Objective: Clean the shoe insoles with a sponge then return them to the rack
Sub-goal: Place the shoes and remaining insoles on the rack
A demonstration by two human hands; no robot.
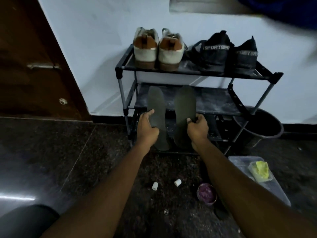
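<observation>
Two dark grey insoles stand side by side in front of the black shoe rack (267, 78), toes up against its middle shelf. My left hand (147, 124) grips the left insole (157, 103) near its middle, thumb across its face. My right hand (197, 125) pinches the right insole (185, 103) at its right edge. A yellow sponge (260, 169) lies in a small clear tub inside a clear plastic box (277, 191) on the floor at the right.
Beige-and-brown shoes (157, 50) and black sport shoes (229, 52) sit on the rack's top shelf. A dark bucket (262, 124) stands right of the rack. A small purple-filled tub (206, 194) and two white caps (155, 186) lie on the dark stone floor. A brown door (34, 62) is at the left.
</observation>
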